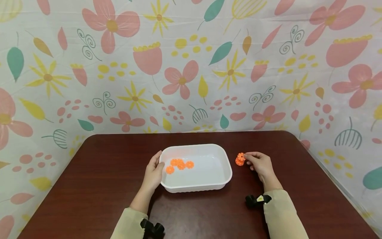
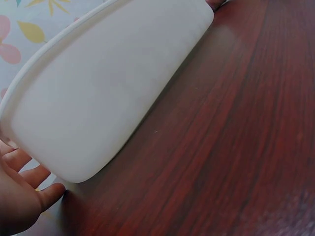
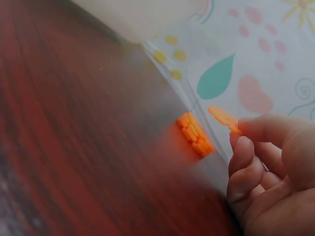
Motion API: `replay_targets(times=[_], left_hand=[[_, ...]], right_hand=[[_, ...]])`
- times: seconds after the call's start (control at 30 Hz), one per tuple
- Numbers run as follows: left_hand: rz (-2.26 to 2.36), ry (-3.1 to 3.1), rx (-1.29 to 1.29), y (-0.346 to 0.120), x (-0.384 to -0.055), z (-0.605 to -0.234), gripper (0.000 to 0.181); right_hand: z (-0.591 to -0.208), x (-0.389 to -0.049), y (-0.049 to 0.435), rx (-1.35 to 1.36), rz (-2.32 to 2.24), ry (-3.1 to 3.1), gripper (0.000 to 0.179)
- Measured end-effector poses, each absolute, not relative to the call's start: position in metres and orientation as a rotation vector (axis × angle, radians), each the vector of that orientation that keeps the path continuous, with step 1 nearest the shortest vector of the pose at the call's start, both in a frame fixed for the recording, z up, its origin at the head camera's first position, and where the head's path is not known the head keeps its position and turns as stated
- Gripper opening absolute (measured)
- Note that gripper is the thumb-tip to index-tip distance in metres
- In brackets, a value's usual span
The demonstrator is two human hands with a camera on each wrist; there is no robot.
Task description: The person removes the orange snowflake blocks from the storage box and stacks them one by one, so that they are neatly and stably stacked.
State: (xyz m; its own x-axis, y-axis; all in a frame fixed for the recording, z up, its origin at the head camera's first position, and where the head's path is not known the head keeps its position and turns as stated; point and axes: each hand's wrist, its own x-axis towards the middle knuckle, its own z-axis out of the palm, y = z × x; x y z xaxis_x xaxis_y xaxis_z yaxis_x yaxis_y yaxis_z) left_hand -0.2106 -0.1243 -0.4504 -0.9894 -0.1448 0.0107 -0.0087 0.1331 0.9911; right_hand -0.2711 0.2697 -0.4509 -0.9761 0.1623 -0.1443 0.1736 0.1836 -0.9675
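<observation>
My left hand (image 1: 153, 174) grips the left end of a white plastic tray (image 1: 209, 171), thumb over the rim and fingers along the outer side. Several orange notched discs (image 1: 170, 170) lie in the tray's left half. Beyond the tray's right end, my right hand (image 1: 260, 165) pinches one orange notched disc (image 3: 224, 119) between thumb and fingertips. Just below that disc, a short stack of the same orange discs (image 3: 196, 135) sits on the table. The left wrist view shows the tray's outer wall (image 2: 108, 93) with my left fingers (image 2: 35, 177) around its corner.
A dark reddish-brown wooden table (image 1: 104, 186) carries everything. Behind it hangs a white cloth (image 1: 191, 109) printed with flowers and leaves. Each wrist wears a black camera mount, one at the left cuff (image 1: 152, 228) and another at the right cuff (image 1: 257, 200).
</observation>
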Motion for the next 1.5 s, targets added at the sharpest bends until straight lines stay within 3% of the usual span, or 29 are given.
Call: replay_targets(times=[0.6, 1.5], left_hand=[[-1.991, -2.312, 0.166, -0.1261, -0.2104, -0.4483, 0.050], [-2.020, -2.305, 0.177, -0.1250, -0.2089, -0.4474, 0.050]], right_hand=[[-0.4563, -0.2715, 0.2673, 0.306, -1.837, 2.515, 0.036], [-0.4535, -0.2705, 0.2655, 0.356, -1.745, 2.579, 0.032]])
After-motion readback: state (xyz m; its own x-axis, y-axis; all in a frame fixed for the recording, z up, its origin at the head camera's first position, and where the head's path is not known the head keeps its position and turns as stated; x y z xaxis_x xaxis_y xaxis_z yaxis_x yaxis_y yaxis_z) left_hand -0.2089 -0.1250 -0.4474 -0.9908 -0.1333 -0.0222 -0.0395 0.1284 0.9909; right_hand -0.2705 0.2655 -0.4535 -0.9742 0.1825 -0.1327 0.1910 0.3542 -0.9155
